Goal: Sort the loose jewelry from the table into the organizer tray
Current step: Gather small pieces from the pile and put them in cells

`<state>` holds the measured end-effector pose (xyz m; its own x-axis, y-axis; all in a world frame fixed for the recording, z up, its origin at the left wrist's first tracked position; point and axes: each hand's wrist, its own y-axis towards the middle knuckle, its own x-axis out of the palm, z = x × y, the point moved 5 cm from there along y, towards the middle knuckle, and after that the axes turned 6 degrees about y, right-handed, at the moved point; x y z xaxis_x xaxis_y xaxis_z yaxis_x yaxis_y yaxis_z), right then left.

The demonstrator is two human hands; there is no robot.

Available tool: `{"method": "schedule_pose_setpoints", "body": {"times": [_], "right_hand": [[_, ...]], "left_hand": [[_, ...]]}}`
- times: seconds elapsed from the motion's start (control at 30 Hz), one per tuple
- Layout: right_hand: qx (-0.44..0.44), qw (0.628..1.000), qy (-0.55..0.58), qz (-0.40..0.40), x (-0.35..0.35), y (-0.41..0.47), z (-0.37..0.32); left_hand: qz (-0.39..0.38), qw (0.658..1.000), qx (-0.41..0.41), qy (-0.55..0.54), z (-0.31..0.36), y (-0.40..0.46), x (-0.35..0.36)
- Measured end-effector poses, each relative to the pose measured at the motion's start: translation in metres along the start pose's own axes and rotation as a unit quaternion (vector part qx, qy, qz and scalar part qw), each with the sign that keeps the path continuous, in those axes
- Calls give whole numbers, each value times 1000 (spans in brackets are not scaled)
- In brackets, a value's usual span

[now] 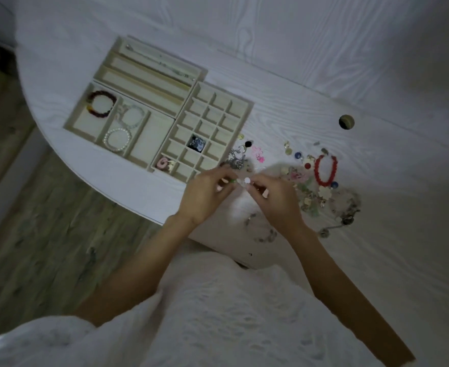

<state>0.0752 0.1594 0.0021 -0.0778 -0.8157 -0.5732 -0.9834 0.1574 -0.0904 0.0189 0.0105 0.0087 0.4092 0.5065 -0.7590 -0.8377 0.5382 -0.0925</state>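
While you look down at the white worktop (324,96), this is how things lie:

Left hand: your left hand (204,193) is raised just past the near corner of the organizer tray (248,107), fingers curled, its grip pinching a small piece with a green bit (233,181).
Right hand: your right hand (273,197) meets the left one, fingers curled, its grip pinching a small white round piece (247,180); whether the two bits belong to one item is too blurred to tell.
Organizer tray: beige, in three sections on the worktop's left part; long slots at the far side hold a thin chain (162,60).
Bracelet section: a dark beaded bracelet (102,104), a pale bracelet (132,116) and a pearl bracelet (117,139) lie in separate compartments.
Grid section: one cell holds a dark, shiny item (196,144); a cell at the near left holds a pink ring-shaped piece (162,162).
Loose jewelry: the loose jewelry (310,192) is scattered on the worktop to the right of the tray, with a red bead bracelet (325,169), pink pieces (258,153) and a silver chain (238,156) beside the tray's edge.
Worktop: a round hole (346,122) sits well apart from the pile.
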Motion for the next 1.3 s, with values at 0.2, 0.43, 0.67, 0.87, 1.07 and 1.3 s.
{"method": "schedule_pose_setpoints", "body": {"times": [0.2,0.43,0.67,0.87,1.07,1.3], "right_hand": [[27,995,92,-18,57,53,-50],[31,997,-64,15,107,114,-76],[-12,991,-136,-8,114,125,-70],[-35,991,-126,11,105,132,-65],[-72,980,-185,-26,123,154,-79],[-118,950,-281,-68,132,162,-89]], "left_hand": [[33,980,-127,-151,-64,7,-57],[35,992,-116,27,-112,63,-91],[12,994,1,110,-123,76,-93],[74,994,-37,70,-145,50,-106],[69,990,-9,126,-138,50,-93],[79,990,-26,113,-138,47,-85]]}}
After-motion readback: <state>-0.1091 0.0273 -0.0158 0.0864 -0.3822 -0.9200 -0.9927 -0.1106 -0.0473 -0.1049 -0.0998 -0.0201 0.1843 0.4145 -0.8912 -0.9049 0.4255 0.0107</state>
